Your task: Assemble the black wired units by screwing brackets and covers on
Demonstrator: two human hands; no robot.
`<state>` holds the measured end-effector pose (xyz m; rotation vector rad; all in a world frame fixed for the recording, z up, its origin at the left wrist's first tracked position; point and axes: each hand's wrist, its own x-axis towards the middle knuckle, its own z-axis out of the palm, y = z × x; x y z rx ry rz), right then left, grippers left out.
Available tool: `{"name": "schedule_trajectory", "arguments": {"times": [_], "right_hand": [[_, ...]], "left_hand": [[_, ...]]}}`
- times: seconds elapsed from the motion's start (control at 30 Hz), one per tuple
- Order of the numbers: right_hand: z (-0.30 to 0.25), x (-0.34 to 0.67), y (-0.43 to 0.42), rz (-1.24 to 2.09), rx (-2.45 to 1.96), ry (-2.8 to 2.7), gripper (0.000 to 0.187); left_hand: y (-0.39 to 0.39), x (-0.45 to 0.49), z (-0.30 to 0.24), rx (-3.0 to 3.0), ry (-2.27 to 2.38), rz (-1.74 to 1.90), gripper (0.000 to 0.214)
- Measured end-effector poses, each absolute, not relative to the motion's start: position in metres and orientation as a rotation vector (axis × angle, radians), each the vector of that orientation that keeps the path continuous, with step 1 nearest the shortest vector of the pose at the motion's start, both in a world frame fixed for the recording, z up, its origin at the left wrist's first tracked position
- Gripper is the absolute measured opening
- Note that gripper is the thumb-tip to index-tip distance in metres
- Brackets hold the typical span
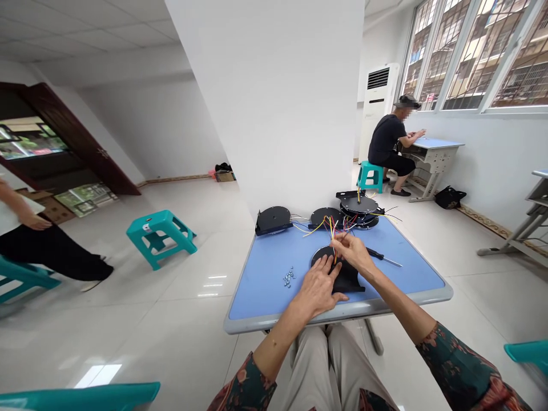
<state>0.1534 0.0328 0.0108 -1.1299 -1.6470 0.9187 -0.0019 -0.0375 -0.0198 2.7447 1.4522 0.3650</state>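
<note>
A black round metal part with a flanged plate (349,278) lies near the front of the blue desk. My left hand (320,282) rests flat on it, fingers spread. Thin coloured wires (332,227), yellow, red and white among them, rise from the part. My right hand (351,251) is closed around these wires just above the disc, its fingertips pinched together. To the right of that hand lies a screwdriver (383,257) with a black handle. Left of my left hand, a small heap of silvery screws (289,277) is scattered on the desk.
More black disc assemblies stand along the desk's far edge: one at the left (274,220), one in the middle (326,217) and a stack (359,206) at the right. A white pillar (282,114) rises behind. Teal stools (160,228) and other people are around.
</note>
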Motion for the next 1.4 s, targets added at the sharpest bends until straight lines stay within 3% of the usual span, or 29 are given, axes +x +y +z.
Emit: {"name": "schedule_trajectory", "arguments": {"times": [0.17,0.4,1.0,1.4], "right_hand": [[0.003,0.157,0.011,0.440,-1.466,-2.069,0.012],[0.004,0.152,0.006,0.300,-1.651,-2.115,0.013],[0.011,0.151,0.018,0.243,-1.567,-2.282,0.015],[0.005,0.159,0.048,0.585,-1.420,-2.234,0.014]], "left_hand": [[-0.038,-0.001,-0.021,2.749,1.435,0.427,0.089],[-0.040,0.000,-0.019,2.760,1.470,0.397,0.086],[-0.036,0.000,-0.024,2.727,1.435,0.449,0.085],[-0.035,-0.006,-0.023,2.705,1.403,0.418,0.092]]}}
